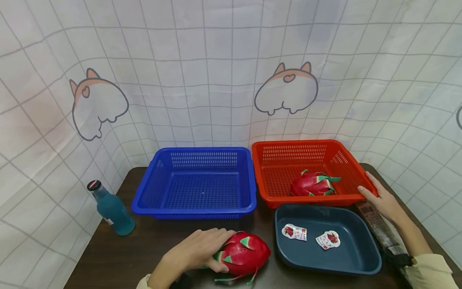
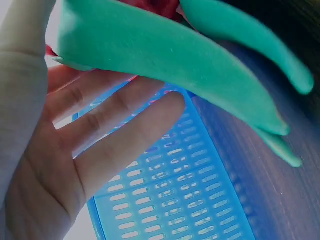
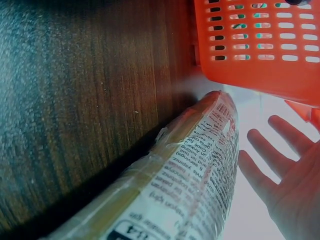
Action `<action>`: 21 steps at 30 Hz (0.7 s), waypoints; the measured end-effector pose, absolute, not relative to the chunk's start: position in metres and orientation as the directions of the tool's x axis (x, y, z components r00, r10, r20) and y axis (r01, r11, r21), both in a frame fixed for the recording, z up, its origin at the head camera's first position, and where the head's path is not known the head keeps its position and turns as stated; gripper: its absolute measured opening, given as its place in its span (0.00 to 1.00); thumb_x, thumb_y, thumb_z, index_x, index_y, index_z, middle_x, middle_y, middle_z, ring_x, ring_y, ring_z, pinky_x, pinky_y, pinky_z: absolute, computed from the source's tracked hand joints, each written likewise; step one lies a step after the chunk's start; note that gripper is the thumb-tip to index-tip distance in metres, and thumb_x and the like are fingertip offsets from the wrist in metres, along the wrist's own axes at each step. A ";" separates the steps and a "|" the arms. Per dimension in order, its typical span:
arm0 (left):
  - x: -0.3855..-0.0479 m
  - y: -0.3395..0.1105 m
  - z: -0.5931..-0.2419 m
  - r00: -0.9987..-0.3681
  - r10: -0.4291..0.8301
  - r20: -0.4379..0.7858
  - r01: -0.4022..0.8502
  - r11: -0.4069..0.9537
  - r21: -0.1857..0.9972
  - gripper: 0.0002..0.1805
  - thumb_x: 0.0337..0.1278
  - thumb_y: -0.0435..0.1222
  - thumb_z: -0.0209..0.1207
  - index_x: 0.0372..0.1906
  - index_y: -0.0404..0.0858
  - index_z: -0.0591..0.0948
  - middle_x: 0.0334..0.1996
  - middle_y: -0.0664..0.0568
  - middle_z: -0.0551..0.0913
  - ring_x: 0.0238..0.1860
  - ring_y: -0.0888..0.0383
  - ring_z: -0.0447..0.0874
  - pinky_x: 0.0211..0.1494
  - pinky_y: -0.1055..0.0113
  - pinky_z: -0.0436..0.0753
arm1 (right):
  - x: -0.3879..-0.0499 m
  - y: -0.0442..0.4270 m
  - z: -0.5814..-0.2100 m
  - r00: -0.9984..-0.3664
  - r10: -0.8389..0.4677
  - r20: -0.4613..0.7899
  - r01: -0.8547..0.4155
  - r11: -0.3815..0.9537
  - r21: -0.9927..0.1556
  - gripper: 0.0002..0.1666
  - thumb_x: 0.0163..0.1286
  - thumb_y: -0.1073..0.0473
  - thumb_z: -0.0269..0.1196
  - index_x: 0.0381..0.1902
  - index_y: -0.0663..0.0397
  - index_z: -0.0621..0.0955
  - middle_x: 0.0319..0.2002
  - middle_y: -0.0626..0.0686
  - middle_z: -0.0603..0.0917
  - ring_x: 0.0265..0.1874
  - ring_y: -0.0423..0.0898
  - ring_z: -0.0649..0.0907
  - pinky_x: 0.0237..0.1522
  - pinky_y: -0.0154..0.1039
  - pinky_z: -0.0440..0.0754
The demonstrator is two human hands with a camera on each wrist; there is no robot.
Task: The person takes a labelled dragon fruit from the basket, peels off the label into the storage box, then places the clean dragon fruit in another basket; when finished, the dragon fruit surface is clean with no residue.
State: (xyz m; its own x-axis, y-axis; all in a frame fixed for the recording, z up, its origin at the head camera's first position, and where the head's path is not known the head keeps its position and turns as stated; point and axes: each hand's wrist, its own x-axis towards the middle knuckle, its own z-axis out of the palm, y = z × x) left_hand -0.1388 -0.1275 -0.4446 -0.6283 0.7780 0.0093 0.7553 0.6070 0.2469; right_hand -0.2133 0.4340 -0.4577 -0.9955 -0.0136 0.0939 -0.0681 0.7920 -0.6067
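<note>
My left hand [image 1: 196, 251] lies over the left end of a red dragon fruit [image 1: 249, 253] with green leaf tips, fingers across its far side and thumb in front. In the left wrist view, the fingers are fairly straight and spread behind the long green leaves [image 2: 165, 60]. Over at the right, my right hand [image 1: 384, 204] rests by the front right corner of a red basket [image 1: 314, 200], fingers extended along its outside. A second dragon fruit [image 1: 310, 185] lies inside that basket. In the right wrist view the fingers are straight and spread; the thumb is hidden there.
A blue basket [image 1: 193, 210] stands left of the red one. In front sits a dark blue tray [image 1: 328, 265] with two fruit-printed labels [image 1: 294, 232]. A clear printed food packet [image 3: 195, 160] lies under my right forearm. A teal bottle [image 1: 115, 210] stands at the table's left edge.
</note>
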 end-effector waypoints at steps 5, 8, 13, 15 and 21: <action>-0.137 -0.129 -0.444 -0.616 0.788 0.016 0.764 0.591 0.260 0.38 0.51 0.61 0.63 0.63 0.49 0.66 0.45 0.62 0.79 0.41 0.68 0.76 0.39 0.77 0.80 | -0.213 0.434 -0.459 -0.996 -0.011 0.093 -0.066 0.796 -0.602 0.47 0.75 0.44 0.49 0.78 0.51 0.38 0.62 0.78 0.65 0.48 0.69 0.77 0.32 0.41 0.76; -0.135 -0.130 -0.443 -0.608 0.794 0.004 0.762 0.582 0.283 0.37 0.50 0.59 0.65 0.62 0.49 0.66 0.46 0.62 0.78 0.42 0.69 0.76 0.42 0.75 0.81 | -0.213 0.435 -0.459 -0.996 -0.015 0.088 -0.065 0.797 -0.600 0.47 0.75 0.44 0.48 0.78 0.51 0.38 0.62 0.78 0.64 0.49 0.69 0.76 0.33 0.43 0.77; -0.132 -0.130 -0.440 -0.588 0.809 0.020 0.778 0.558 0.290 0.36 0.44 0.53 0.70 0.58 0.51 0.66 0.44 0.64 0.77 0.37 0.72 0.76 0.40 0.79 0.78 | -0.214 0.435 -0.459 -0.996 -0.016 0.086 -0.065 0.798 -0.600 0.47 0.75 0.43 0.48 0.78 0.50 0.38 0.63 0.78 0.63 0.50 0.71 0.75 0.35 0.46 0.78; -0.131 -0.129 -0.439 -0.580 0.814 0.030 0.787 0.551 0.280 0.35 0.42 0.51 0.71 0.55 0.51 0.67 0.41 0.64 0.76 0.30 0.73 0.73 0.34 0.81 0.75 | -0.214 0.435 -0.459 -0.996 -0.016 0.086 -0.065 0.795 -0.603 0.47 0.75 0.43 0.48 0.78 0.50 0.37 0.63 0.79 0.63 0.50 0.71 0.75 0.35 0.46 0.78; -0.130 -0.127 -0.434 -0.599 0.801 -0.010 0.771 0.579 0.266 0.34 0.38 0.50 0.72 0.52 0.54 0.67 0.38 0.64 0.75 0.20 0.71 0.66 0.28 0.80 0.69 | -0.214 0.434 -0.458 -0.995 -0.018 0.102 -0.077 0.789 -0.609 0.47 0.75 0.45 0.49 0.78 0.51 0.38 0.62 0.78 0.65 0.47 0.67 0.78 0.31 0.41 0.78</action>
State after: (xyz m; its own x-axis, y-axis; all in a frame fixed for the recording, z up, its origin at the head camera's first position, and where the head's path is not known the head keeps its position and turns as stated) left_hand -0.1296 -0.1266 -0.4343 -0.5986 0.8010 -0.0101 0.7706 0.5792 0.2657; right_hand -0.2138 0.4344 -0.4579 -0.9946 -0.0178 0.1022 -0.0767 0.7891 -0.6095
